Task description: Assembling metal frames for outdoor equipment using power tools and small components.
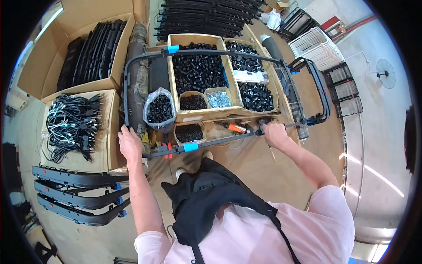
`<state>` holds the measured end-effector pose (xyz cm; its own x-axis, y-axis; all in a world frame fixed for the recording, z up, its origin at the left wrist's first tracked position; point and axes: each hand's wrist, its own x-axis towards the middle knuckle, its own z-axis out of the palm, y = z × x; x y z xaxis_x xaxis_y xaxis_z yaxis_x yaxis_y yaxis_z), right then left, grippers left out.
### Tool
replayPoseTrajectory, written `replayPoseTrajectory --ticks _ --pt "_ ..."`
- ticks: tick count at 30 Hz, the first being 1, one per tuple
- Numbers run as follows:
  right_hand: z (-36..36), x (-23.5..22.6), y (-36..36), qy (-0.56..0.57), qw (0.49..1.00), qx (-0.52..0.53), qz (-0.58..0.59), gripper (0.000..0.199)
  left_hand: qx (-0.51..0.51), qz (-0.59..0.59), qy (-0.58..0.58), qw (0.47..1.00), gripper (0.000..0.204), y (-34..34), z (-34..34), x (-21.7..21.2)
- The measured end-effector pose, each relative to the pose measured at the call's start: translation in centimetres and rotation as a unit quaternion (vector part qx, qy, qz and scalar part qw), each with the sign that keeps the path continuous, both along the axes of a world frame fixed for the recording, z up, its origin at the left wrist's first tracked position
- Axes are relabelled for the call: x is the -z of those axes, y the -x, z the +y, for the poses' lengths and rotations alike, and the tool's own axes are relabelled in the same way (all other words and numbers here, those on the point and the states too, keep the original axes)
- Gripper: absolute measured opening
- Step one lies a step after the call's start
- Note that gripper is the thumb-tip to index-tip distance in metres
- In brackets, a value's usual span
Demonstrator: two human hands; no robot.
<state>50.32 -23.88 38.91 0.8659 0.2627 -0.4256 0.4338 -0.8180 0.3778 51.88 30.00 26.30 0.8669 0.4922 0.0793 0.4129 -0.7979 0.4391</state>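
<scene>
Where frame [224,140] spans bench [212,130] (cluttered), floor [321,154], fan [385,73]

1 orange tool [236,128] partly blocks the passable gap between black rail [224,140] and cardboard bin [215,114].

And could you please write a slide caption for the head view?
Left fingers and right fingers at a black rectangular frame over a tan box of small black parts.

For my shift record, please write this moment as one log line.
left hand: holds black frame by near-left corner; right hand: at nearest bar, grip unclear; orange tool: left of right hand
</scene>
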Motion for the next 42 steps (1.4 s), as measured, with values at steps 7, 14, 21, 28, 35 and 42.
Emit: replayPoseTrajectory --ticks 7,14,21,28,35,42 --pt "-1.7 1.1 0.8 0.005 1.000 0.013 -0.009 0.016 0.012 -0.009 -0.018 1.000 0.035 0.5 -0.4 0.4" --pt "-1.4 0.0 1.9 -0.127 0.984 -0.074 -0.097 0.013 0.011 -0.006 -0.031 0.999 0.035 0.5 -0.1 0.5" --pt "-2.0 0.8 0.8 0.078 0.994 -0.019 0.073 0.016 0.016 0.005 -0.020 1.000 0.036 1.2 0.0 1.0" --pt "-3.9 1.9 0.3 0.094 0.990 0.003 0.102 0.015 0.001 0.017 -0.027 0.999 0.038 0.7 -0.3 0.4" --pt "-3.6 2.0 1.5 0.001 1.000 -0.024 0.003 0.013 -0.006 0.030 -0.018 0.999 0.039 0.8 -0.3 0.8" --pt "-4.3 2.7 1.0 0.086 0.992 0.037 0.085 0.017 0.020 0.017 -0.027 0.999 0.043 0.3 0.4 1.7"
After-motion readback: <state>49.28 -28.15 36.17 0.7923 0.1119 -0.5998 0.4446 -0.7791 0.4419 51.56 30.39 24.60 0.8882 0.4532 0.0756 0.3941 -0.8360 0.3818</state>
